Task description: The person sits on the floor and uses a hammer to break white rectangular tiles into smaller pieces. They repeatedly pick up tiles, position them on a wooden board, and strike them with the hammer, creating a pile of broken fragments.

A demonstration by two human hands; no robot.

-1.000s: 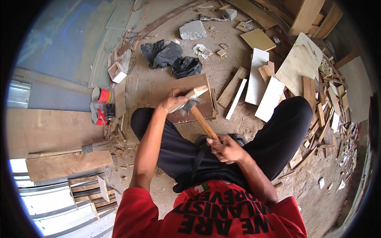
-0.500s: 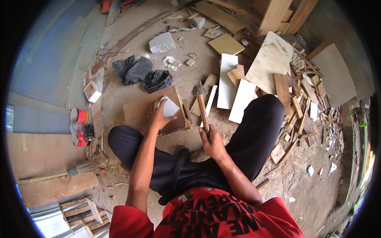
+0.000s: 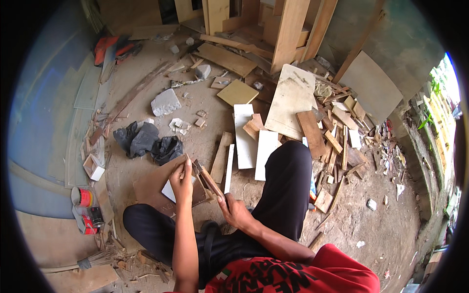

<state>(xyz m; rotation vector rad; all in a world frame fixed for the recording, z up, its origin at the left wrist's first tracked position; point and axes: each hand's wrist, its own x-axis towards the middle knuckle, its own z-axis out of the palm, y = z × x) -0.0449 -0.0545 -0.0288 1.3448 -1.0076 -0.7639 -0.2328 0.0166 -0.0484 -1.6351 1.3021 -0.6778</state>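
Note:
My right hand (image 3: pixel 233 211) grips the wooden handle of a hammer (image 3: pixel 210 179), tilted with its head up and to the left. Close beside the hammer's head is my left hand (image 3: pixel 181 181), raised with its fingers drawn together at the tips. Whatever they pinch, if anything, is too small to make out. Under my left hand a white flat piece (image 3: pixel 169 192) lies on a brown wooden box (image 3: pixel 151 184) between my knees. The hand and wrist cover part of both.
Black plastic bags (image 3: pixel 141 139) lie beyond the box. White boards (image 3: pixel 244 139) and a heap of scrap wood (image 3: pixel 337 141) spread to the right. Red-labelled cans (image 3: pixel 85 198) stand at the left, near an open wooden box (image 3: pixel 94 167). A pale stone block (image 3: pixel 165 102) sits farther off.
My left hand has come off the white piece and risen, its fingers closing together. The hammer has swung left, its head now beside that hand. The view has tilted up.

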